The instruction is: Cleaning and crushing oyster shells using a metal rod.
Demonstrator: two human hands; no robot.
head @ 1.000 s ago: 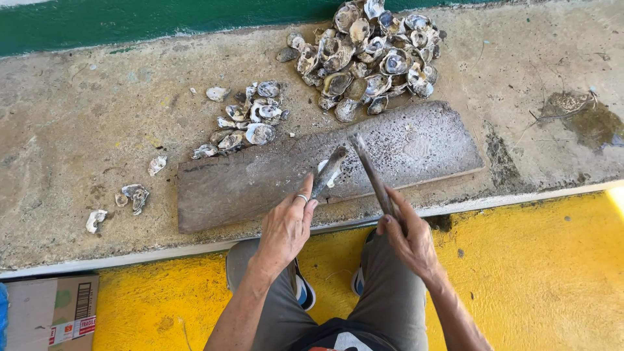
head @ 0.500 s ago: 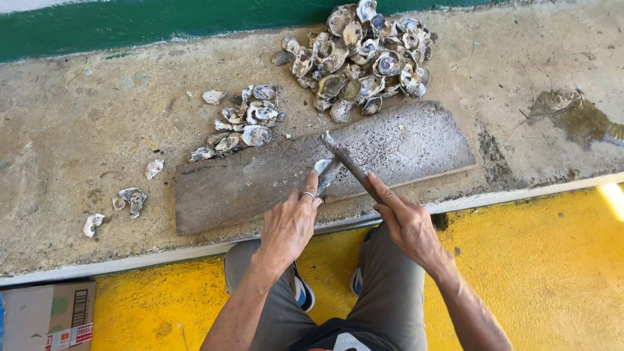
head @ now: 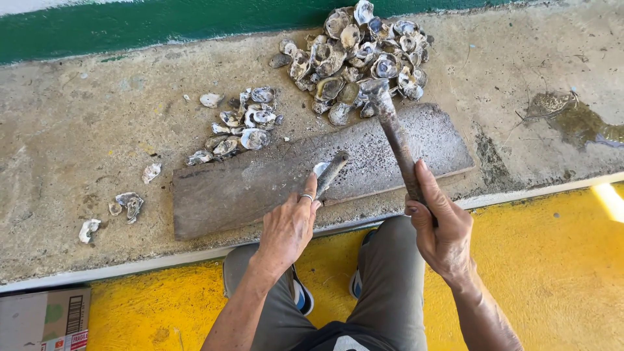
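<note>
My left hand [head: 290, 224] holds an oyster [head: 327, 173] on edge against a worn grey wooden board [head: 260, 185] lying on a concrete ledge [head: 78, 123]. A ring sits on one finger. My right hand [head: 441, 227] grips the handle of a rusty hammer [head: 393, 133], raised so that its head is over the near edge of a big pile of oyster shells [head: 361, 49]. A smaller heap of opened shells [head: 240, 127] lies just beyond the board's left half.
A few loose shells [head: 127, 203] lie scattered at the ledge's left. A dark wet stain [head: 572, 117] marks the concrete at right. Below the ledge is a yellow painted floor [head: 559, 273], my grey trousers and shoes, and a cardboard box [head: 42, 318] at bottom left. A green wall band runs behind.
The hammer was down at the oyster half a second ago and now is swung up and away toward the big pile. My left hand keeps the oyster on the board.
</note>
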